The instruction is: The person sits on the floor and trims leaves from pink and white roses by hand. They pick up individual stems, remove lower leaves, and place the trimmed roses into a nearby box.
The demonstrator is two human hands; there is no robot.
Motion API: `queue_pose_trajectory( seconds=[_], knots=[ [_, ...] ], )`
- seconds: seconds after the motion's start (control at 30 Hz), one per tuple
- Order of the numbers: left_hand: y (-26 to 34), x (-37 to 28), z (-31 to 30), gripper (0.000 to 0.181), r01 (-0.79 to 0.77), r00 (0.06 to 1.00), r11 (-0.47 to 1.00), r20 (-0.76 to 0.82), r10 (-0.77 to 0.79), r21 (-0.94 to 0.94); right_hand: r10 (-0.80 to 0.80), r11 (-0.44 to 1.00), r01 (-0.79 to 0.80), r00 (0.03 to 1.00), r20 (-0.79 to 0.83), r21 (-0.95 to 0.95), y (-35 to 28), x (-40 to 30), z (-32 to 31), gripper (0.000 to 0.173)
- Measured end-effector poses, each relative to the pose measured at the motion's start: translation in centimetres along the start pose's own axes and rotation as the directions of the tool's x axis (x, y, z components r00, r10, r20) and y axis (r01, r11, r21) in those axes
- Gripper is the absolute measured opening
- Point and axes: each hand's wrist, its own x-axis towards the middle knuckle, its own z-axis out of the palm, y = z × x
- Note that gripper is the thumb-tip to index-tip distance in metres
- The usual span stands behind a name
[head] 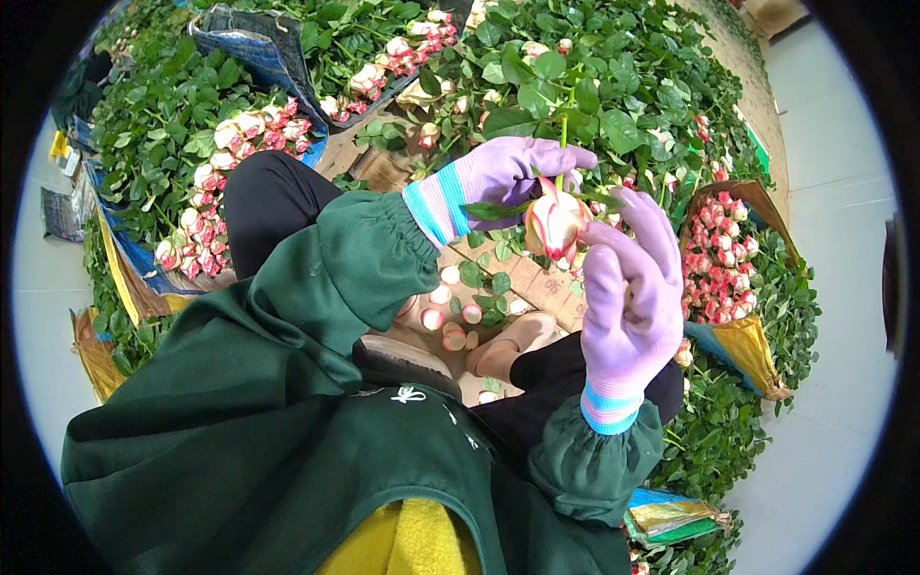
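One cream rose with pink-red petal edges (553, 224) hangs bloom-down in front of me. My left hand (521, 169), in a lilac coated glove, grips its green stem (563, 133) just above the bloom. Leaves along the stem point up and away from me. Beside the bloom is my right hand (632, 280) in a matching glove, its index fingertip at the outer petals. The thumb is bent below that finger, and no petal shows between them. Loose petals (454, 338) and leaves lie on the cardboard (528, 277) between my feet.
Rose bunches in blue-and-yellow woven wraps lie left (208, 194) and right (719, 259). A dark wrap (287, 57) holds more roses at the upper left. Leafy stems (647, 79) pile up ahead. My dark-trousered knees (277, 201) flank the workspace. Pale floor (841, 287) runs along the right.
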Motion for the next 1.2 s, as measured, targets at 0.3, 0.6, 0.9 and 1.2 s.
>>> queue_pose_trajectory(
  seconds=[0.3, 0.6, 0.9, 1.2],
  knots=[
    [-0.1, 0.4, -0.1, 0.041, -0.081, 0.995, 0.969, 0.074, 0.066, 0.235, -0.096, 0.995, 0.096, 0.994, 0.044, 0.009, 0.6, 0.3, 0.1, 0.028],
    [-0.1, 0.2, -1.0, 0.042, 0.064, 0.985, 0.995, 0.152, -0.076, 0.082, 0.039, 0.998, -0.047, 0.976, 0.214, 0.032, 0.8, 0.0, -0.2, 0.026],
    [1.1, -0.4, 0.4, 0.037, 0.094, 0.994, 0.908, 0.011, -0.108, 0.408, 0.153, 0.975, -0.183, 0.965, 0.211, 0.127, 0.9, -0.4, 0.4, 0.014],
    [1.8, -0.1, 2.4, 0.026, 0.207, 0.967, 0.765, -0.247, -0.065, 0.609, 0.080, 0.996, -0.082, 0.992, 0.102, 0.017, 1.4, -0.7, 1.2, 0.012]
  ],
)
